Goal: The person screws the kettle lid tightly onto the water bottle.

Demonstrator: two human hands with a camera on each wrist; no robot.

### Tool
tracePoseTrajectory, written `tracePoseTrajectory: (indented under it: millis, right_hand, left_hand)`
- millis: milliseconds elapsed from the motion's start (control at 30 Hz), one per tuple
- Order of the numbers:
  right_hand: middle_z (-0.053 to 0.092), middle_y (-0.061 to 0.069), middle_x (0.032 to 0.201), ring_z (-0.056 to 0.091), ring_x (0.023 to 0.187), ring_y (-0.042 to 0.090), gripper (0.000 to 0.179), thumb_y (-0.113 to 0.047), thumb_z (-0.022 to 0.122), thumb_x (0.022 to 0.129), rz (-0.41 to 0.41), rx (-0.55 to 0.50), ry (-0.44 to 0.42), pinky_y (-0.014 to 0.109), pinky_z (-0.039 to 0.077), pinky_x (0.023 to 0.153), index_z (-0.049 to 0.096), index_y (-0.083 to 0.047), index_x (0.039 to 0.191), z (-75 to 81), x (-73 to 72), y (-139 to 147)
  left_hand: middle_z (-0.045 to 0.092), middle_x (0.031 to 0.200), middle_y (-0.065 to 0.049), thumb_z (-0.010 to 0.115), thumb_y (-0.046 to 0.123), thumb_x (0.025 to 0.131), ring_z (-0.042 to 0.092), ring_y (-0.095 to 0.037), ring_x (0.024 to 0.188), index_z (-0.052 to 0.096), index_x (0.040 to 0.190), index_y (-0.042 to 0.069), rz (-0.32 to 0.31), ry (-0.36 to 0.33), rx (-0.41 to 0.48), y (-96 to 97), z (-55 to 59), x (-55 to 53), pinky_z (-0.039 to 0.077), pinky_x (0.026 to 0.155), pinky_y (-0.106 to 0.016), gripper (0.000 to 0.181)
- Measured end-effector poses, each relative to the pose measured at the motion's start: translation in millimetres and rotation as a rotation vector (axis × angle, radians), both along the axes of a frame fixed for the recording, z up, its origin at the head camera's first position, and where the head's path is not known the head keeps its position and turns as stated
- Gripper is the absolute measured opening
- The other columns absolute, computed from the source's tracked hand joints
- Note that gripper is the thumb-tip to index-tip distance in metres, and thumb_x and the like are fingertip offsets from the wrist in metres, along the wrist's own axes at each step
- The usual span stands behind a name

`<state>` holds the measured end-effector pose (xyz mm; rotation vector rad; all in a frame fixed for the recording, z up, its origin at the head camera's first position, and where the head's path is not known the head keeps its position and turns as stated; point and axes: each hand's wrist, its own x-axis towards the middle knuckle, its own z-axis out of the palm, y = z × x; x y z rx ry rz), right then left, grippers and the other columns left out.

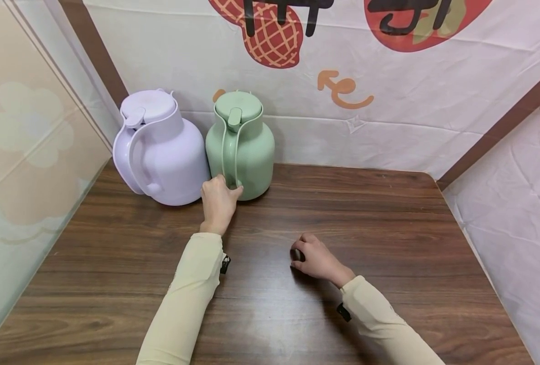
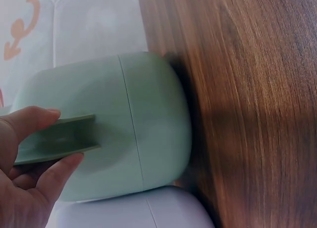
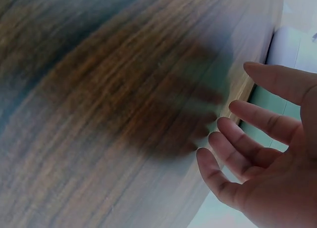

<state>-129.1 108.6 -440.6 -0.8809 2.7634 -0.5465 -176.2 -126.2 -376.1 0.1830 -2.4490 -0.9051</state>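
Observation:
My left hand [image 1: 220, 203] grips the lower part of the handle of a green thermos jug [image 1: 257, 152]. In the left wrist view the thumb lies on one edge of the handle [image 2: 59, 139] and the fingers on the other. A lilac thermos jug [image 1: 179, 152] stands right beside the green one, on its left, its lid on. Above the table in front of the jugs is my right hand [image 1: 317, 258], fingers loosely bent with nothing between them. Its fingertips hover close over the wood in the right wrist view, where both jugs show in part behind the hand.
The brown wooden table [image 1: 365, 213] reaches back to a white printed cloth [image 1: 411, 111] right behind the jugs. A patterned panel [image 1: 33, 152] rises along the left edge, and a pale cloth [image 1: 516, 218] hangs along the right.

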Motion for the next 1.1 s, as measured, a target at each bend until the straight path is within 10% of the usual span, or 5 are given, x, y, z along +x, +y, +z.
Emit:
tracePoseTrajectory:
  millis: [1100]
  right_hand:
    - [0.048, 0.006, 0.095, 0.045, 0.093, 0.025, 0.031, -0.018, 0.072, 0.077, 0.037, 0.015, 0.082, 0.042, 0.039, 0.074, 0.063, -0.004, 0.103, -6.5, 5.1, 3.5]
  left_hand:
    - [0.023, 0.051, 0.001, 0.075, 0.011, 0.074, 0.043, -0.027, 0.050, 0.026, 0.055, 0.013, 0.013, -0.023, 0.016, -3.0, -1.4, -5.3, 0.044, 0.057, -0.039, 0.052]
